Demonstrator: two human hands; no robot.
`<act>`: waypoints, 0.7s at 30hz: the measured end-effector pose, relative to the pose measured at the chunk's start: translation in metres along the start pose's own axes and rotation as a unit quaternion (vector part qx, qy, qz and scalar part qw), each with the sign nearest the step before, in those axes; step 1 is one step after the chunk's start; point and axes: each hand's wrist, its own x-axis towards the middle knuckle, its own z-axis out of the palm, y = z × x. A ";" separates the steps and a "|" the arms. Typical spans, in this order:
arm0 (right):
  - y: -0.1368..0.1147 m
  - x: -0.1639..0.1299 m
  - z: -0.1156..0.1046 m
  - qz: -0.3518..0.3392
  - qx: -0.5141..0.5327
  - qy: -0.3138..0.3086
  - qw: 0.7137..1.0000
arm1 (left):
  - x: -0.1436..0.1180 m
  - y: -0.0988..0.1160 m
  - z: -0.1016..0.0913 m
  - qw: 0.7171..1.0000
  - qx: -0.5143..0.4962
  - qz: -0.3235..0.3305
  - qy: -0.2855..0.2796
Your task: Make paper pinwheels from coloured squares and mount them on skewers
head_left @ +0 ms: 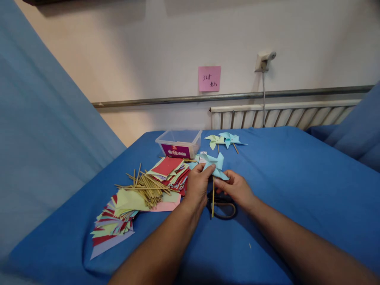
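My left hand (pixel 199 183) pinches a light blue paper pinwheel (pixel 219 163), its thumb lying over the folded blades. Below the blades hangs a thin straw-coloured stick (pixel 213 202). On the other side, my right hand (pixel 236 189) is closed at the top of this stick, just under the paper; its fingertips are partly hidden. Beneath both hands, a pair of scissors with black handles (pixel 227 215) lies on the blue cloth (pixel 285 229). Behind the hands rest a pale green pinwheel (pixel 215 141) and another blue pinwheel (pixel 230 139), each with a stick.
To the left are a heap of sticks (pixel 151 189), a stack of coloured paper squares (pixel 166 166) and fanned paper sheets (pixel 111 225). A clear plastic box (pixel 179 143) stands at the back. Blue curtains (pixel 44 111) hang on both sides, and a radiator (pixel 282 113) lines the wall.
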 end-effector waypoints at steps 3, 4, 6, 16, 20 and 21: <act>0.002 -0.004 0.006 0.052 0.058 -0.036 0.996 | -0.002 0.002 0.002 1.000 -0.009 -0.018 -0.003; 0.002 -0.004 0.006 0.063 0.082 -0.041 0.994 | -0.003 0.003 0.003 1.000 -0.016 -0.022 -0.002; 0.002 -0.005 0.006 0.082 0.129 -0.056 0.987 | -0.003 0.004 0.004 0.999 -0.034 -0.027 0.004; -0.001 -0.003 0.002 0.083 0.193 -0.046 0.977 | -0.003 0.015 0.004 0.990 -0.121 -0.043 -0.062; -0.002 -0.003 0.000 0.074 0.201 -0.035 0.976 | 0.000 0.019 0.004 0.986 -0.141 -0.055 -0.076; -0.003 -0.004 0.000 0.072 0.202 -0.036 0.976 | 0.000 0.018 0.003 0.987 -0.134 -0.051 -0.078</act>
